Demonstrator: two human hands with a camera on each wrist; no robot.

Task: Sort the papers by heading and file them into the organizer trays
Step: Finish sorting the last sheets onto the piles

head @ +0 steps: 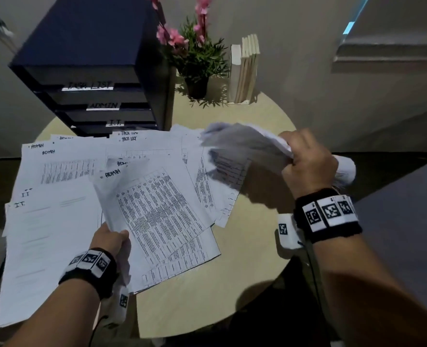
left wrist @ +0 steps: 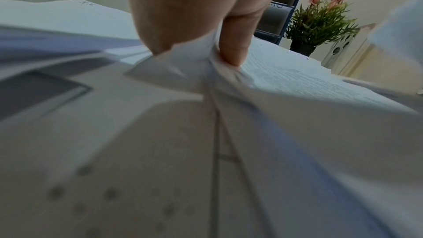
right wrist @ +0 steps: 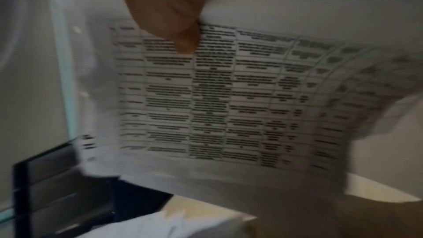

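We hold paper in both hands. Our left hand [head: 112, 240] pinches the near corner of an ADMIN sheaf [head: 157, 211], thumb on top and fingers curled beneath; the corner is already crumpled at the fingertips [left wrist: 231, 55]. Our right hand [head: 307, 161] is closed tight round a bunched sheet [head: 242, 146], lifted off the table [head: 257, 116], its printed grid hanging below the thumb [right wrist: 169, 15].

The risk, as we judge it, lies in these grips: a fist can crease or tear the raised sheet, and a corner pinch may let the lower pages slide out and fan back into the mixed spread [head: 64, 171] beyond our left fingers. Headings could then be misread and misfiled.

Counting: one organizer [head: 89, 58], beyond the spread, with three labelled trays — TASK LIST, ADMIN, I.T. We read about four ADMIN headings, two I.T., two TASK LIST; other sheets overlap too much to count.
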